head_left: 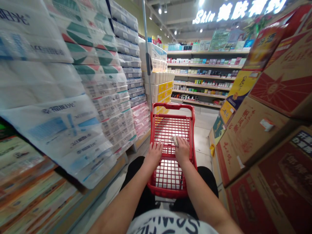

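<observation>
The right hand (182, 150) is gripping the pale cloth (174, 140) over the red basket (167, 192), whose long axis is running forward, while the left hand (154, 152), farther from the cloth, is lying flat at the basket's left side, holding nothing visible.

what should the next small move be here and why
I'd probably have the right hand draw the pale cloth along the red basket's grid: that hand already holds the crumpled cloth over the mesh, while the left hand, with no cloth in it, lies by the basket's left side, where it could likely help steady it.
</observation>
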Available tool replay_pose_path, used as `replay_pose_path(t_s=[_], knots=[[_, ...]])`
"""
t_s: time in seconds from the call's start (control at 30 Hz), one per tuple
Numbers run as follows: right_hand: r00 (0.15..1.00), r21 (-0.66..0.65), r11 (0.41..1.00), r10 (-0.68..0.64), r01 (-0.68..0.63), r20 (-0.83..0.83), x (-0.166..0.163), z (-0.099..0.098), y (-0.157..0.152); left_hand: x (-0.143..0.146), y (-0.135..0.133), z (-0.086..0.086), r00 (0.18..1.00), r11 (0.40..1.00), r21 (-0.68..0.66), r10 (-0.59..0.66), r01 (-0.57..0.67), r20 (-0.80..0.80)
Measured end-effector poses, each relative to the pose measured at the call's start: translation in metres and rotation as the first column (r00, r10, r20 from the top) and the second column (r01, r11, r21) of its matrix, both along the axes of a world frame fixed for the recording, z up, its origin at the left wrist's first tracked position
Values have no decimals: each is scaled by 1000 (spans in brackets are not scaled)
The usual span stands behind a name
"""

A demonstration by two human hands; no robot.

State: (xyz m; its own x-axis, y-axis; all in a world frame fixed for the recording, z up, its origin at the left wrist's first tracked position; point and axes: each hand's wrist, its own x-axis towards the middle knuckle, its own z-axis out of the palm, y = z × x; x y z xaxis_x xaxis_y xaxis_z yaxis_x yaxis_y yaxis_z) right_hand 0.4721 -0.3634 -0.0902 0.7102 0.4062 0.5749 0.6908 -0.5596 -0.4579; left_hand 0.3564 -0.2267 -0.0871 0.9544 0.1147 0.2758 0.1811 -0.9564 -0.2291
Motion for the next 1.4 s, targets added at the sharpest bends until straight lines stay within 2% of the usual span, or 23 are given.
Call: replay_pose_path(t_s=[0.1,0.23,0.27,0.33,0.4,0.43,0.5,0.57,0.6,0.7,0.73,0.83,0.87,0.97,1.0,1.1,1.13,1.27,1.4], knots=[[998,-85,995,62,-59,30,-2,1,-2,0,0,0,1000,1000,3,0,0,6],[998,-45,997,-66,65,-20,-5,3,-3,0,-1,0,1000,1000,6,-8,8,-5],[999,-48,998,-51,51,-2,-6,3,-2,-1,-1,1,1000,1000,5,-6,6,-4],[993,-81,992,102,-97,61,-7,2,-1,-2,-1,1,1000,1000,2,0,0,-3],[960,-83,962,265,-258,87,-7,-1,1,-3,-1,2,1000,1000,-7,-1,1,-6],[955,-50,958,286,-283,80,-6,-2,1,-3,-2,2,1000,1000,-12,-4,4,-6],[978,48,978,201,-204,47,-5,-4,2,-3,-2,2,1000,1000,-19,-11,11,1],[992,75,989,124,-126,38,-4,-6,3,-3,-1,1,1000,1000,-22,-14,14,15],[988,42,988,145,-147,54,-5,-6,3,-3,-1,1,1000,1000,-22,-14,14,22],[941,-101,943,325,-316,92,-9,-5,4,-2,-1,-2,999,1000,-20,-15,16,41],[943,-100,945,321,-312,88,-10,-5,4,-2,0,-2,999,1000,-17,-19,20,48],[978,-25,981,196,-195,74,-13,-3,4,-2,1,-4,997,999,-10,-38,39,61],[974,-30,978,211,-209,86,-14,-3,4,-2,1,-5,997,999,-11,-41,41,60],[905,-110,913,405,-393,127,-16,-3,5,-2,1,-5,998,999,-14,-34,35,50],[903,-99,910,412,-402,122,-16,-3,6,-1,1,-5,998,999,-13,-31,32,49],[973,17,975,222,-223,69,-16,-5,6,-1,1,-5,998,999,-15,-36,37,52],[979,26,980,195,-196,62,-15,-5,6,-1,1,-5,998,999,-17,-38,39,55],[915,-83,918,394,-387,91,-14,-4,4,0,1,-6,998,999,-28,-35,36,55],[974,8,976,218,-219,61,-16,0,3,-1,2,-7,996,998,-35,-56,58,67]])
